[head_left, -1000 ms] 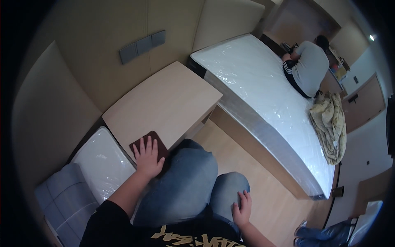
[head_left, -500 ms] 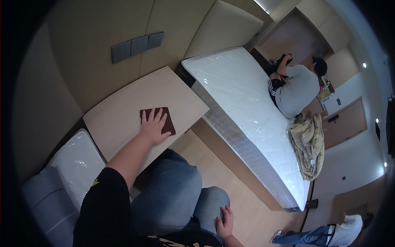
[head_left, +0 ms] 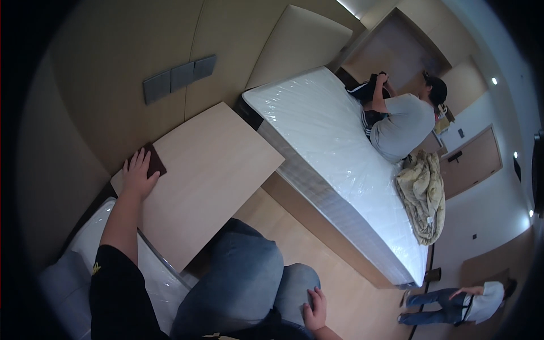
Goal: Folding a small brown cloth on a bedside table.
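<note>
1. Brown cloth (head_left: 158,163) lies at the wall-side left end of the bench (head_left: 209,175), partly under the left hand (head_left: 137,173); pushed farther, it could likely slip off the back edge.
2. Since that hand covers only part of the cloth, uneven pressure could ruck it or let the fingers slide off.
3. Fingertips could bump the wall (head_left: 122,113), being so near it.
4. Hands: the left is palm-down, fingers slightly spread, its arm stretched forward; the right (head_left: 315,311) rests loosely, holding nothing visible, on the right knee (head_left: 296,286).
</note>
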Motion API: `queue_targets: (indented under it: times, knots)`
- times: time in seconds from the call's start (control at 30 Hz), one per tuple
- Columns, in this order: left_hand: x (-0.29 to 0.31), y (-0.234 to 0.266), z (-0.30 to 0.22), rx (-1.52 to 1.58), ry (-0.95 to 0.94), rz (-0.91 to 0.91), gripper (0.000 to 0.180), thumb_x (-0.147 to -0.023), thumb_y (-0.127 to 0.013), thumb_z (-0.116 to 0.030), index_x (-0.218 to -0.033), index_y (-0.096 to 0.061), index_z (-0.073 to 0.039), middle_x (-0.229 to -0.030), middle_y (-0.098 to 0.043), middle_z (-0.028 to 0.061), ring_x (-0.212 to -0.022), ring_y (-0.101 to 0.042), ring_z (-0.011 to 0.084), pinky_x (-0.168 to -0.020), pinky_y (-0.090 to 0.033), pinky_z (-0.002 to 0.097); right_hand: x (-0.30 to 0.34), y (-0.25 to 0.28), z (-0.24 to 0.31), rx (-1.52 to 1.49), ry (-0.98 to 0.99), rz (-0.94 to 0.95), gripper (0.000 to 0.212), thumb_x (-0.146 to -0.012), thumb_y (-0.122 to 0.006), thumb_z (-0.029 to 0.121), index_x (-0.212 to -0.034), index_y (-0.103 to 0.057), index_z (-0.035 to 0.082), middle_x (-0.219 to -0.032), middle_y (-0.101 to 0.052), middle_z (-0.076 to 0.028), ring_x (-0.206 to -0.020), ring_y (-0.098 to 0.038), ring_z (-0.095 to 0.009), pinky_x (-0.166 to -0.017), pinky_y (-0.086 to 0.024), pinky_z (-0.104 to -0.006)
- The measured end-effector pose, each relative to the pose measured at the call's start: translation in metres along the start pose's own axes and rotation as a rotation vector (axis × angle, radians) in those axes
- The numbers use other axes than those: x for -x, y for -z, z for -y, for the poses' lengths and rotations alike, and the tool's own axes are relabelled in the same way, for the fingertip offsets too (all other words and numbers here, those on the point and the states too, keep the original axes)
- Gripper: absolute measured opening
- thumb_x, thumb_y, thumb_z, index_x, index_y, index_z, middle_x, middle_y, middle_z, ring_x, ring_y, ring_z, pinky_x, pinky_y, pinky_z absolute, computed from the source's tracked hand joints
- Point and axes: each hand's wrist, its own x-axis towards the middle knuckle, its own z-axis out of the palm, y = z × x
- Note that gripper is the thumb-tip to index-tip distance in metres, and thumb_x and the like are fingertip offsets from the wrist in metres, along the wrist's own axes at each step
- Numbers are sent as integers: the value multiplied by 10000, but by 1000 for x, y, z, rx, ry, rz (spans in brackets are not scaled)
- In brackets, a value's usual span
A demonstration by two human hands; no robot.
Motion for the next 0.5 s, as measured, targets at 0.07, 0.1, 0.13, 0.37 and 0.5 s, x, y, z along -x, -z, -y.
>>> queue_targets:
  times: [0.07, 0.1, 0.13, 0.37, 0.5]
  knots:
    - [18, 9, -3, -35, 94, 28, 886, -985, -650, -526, -1722, -330, -153, -1818, -243, 93, -1673, -207, 300, -1357, -98, 598, 2, 0, 3, -36, -18, -33, 510, -896, -695, 159, -1390, -673, 36, -1532, -545, -298, -1420, -521, -482, -1216, -417, -526]
    - [28, 12, -3, -55, 132, 44, 879, -997, -632, -527, -1729, -313, -159, -1823, -228, 85, -1677, -195, 308, -1351, -104, 618, 6, -1, 4, -28, -21, -37, 512, -893, -699, 160, -1390, -674, 40, -1533, -544, -298, -1422, -520, -482, -1217, -417, -526]
    - [34, 14, -6, -65, 131, 34, 879, -997, -632, -527, -1729, -313, -159, -1823, -228, 85, -1677, -195, 308, -1351, -104, 618, -1, -3, 3, -23, -8, -41, 514, -891, -704, 161, -1391, -676, 44, -1535, -543, -297, -1424, -519, -482, -1218, -416, -527]
    - [100, 9, -54, -112, 349, 107, 919, -1027, -513, -638, -1758, -223, -162, -1842, -161, 89, -1691, -126, 359, -1329, -73, 677, 0, -4, 3, -52, -24, -60, 517, -888, -705, 156, -1391, -678, 39, -1533, -551, -298, -1430, -514, -491, -1246, -379, -541]
    - [156, -14, -64, -57, 168, 67, 942, -994, -579, -611, -1740, -272, -125, -1830, -187, 125, -1684, -109, 413, -1303, -44, 722, 5, -4, -3, -85, -16, -50, 511, -909, -691, 149, -1406, -663, 34, -1553, -532, -301, -1452, -489, -493, -1259, -355, -547]
